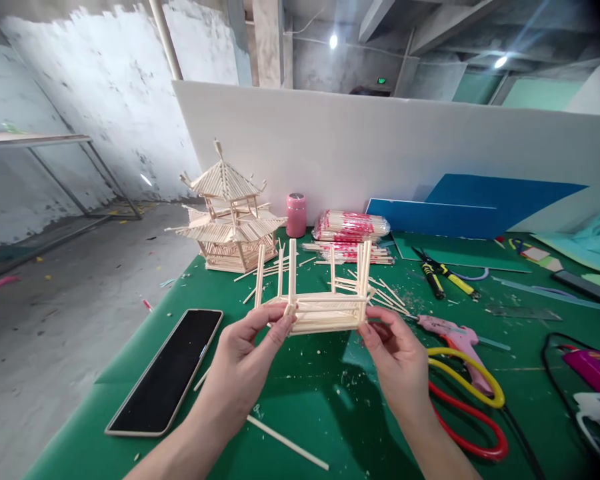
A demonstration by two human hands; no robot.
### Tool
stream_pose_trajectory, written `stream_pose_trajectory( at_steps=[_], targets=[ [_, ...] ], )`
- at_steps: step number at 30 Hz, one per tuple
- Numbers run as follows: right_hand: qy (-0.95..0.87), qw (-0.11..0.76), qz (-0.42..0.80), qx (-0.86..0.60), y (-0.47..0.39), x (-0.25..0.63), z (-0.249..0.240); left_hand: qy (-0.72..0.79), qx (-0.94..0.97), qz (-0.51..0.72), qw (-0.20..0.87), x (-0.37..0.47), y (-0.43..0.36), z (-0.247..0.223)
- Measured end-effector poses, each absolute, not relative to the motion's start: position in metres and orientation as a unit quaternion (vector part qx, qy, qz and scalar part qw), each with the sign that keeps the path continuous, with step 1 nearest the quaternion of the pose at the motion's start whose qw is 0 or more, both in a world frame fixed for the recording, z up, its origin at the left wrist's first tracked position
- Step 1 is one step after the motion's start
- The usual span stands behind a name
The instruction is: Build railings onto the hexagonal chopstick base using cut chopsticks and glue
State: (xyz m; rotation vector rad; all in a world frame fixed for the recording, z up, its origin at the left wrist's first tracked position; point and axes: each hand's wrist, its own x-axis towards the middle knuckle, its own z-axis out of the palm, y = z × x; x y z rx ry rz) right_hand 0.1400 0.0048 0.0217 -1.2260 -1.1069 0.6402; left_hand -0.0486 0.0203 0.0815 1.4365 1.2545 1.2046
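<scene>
Head: packet [350,227], red print illegible.
Stick frame [330,307] between left hand [245,350] and right hand [400,353], fingertips [281,326] pinching its corners.

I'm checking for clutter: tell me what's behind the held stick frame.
Behind the stick frame, wrapped sticks and loose sticks lie on the green table; whatever it covers can't be seen.

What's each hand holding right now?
Left hand: closed, pinching the near left corner of the stick frame.
Right hand: closed, pinching its near right corner.
</scene>
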Motion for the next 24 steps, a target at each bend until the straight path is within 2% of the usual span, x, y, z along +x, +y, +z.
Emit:
stream_pose_trajectory(
  at_steps=[6, 15, 22, 24],
  targets=[
    [-0.472, 0.656, 0.27, -0.523, 0.01, 0.132, 0.035, 0.516, 0.556, 0.494, 0.426, -0.05, 0.029, 0.094],
    [-0.496, 0.646, 0.216, -0.539, 0.015, 0.135, 0.059, 0.495, 0.545, 0.481, 0.475, -0.049, 0.039, 0.119],
    [-0.542, 0.617, 0.205, -0.533, 0.019, 0.142, 0.064, 0.489, 0.554, 0.482, 0.471, -0.05, 0.047, 0.117],
    [-0.541, 0.617, 0.213, -0.53, 0.019, 0.143, 0.064, 0.482, 0.579, 0.498, 0.429, -0.052, 0.047, 0.114]
  ],
)
